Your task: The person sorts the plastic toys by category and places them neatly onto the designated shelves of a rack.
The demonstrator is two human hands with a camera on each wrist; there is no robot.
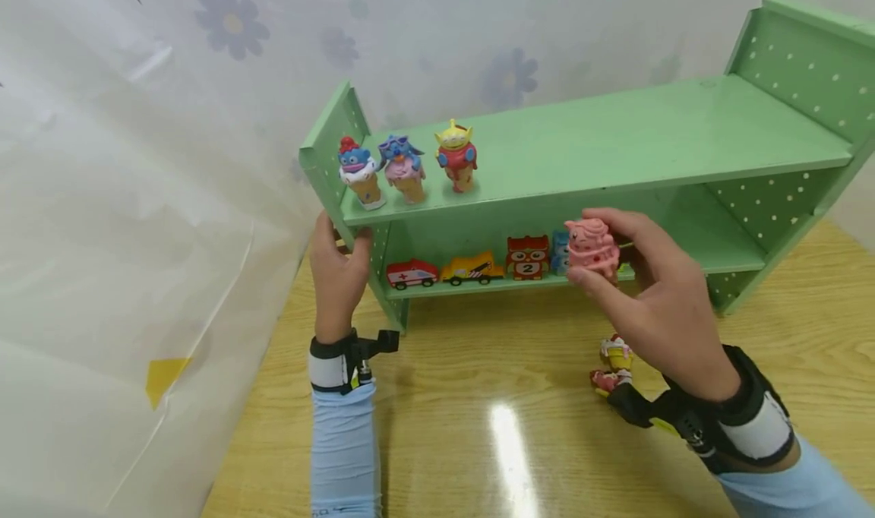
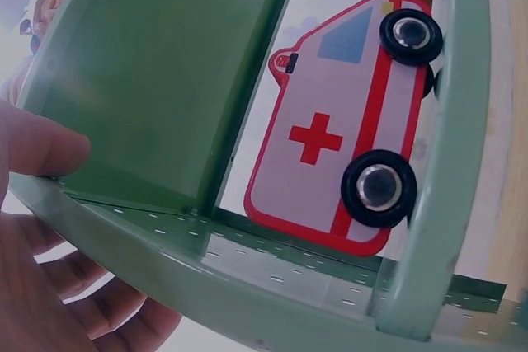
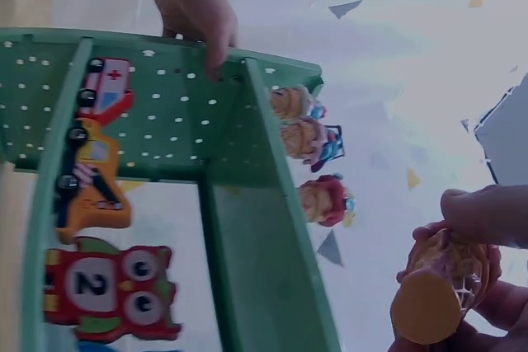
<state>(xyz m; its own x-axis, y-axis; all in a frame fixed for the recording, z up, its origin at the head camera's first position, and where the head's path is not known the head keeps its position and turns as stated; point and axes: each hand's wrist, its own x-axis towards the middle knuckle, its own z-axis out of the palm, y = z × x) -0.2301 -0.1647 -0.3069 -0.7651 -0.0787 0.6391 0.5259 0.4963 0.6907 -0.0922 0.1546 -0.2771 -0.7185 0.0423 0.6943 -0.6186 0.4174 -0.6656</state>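
My left hand (image 1: 339, 275) grips the left side panel of a green two-tier shelf (image 1: 615, 138). Its thumb lies inside the panel and the fingers outside, as the left wrist view shows. My right hand (image 1: 659, 298) pinches a pink cone figurine (image 1: 592, 246) in front of the shelf; the right wrist view shows its round tan base (image 3: 426, 307). On the top board, toward the left, stand a blue figurine with a red top (image 1: 358, 170), a blue figurine with sunglasses (image 1: 403, 167) and a yellow three-eyed figurine (image 1: 456, 157).
Along the lower board stand an ambulance toy (image 1: 412, 273), a yellow tow truck (image 1: 472, 268), a red owl block (image 1: 527, 258) and a blue block (image 1: 560, 252) partly behind the pink figurine. Two small figurines (image 1: 617, 352) lie on the wooden table (image 1: 451, 412) near my right wrist.
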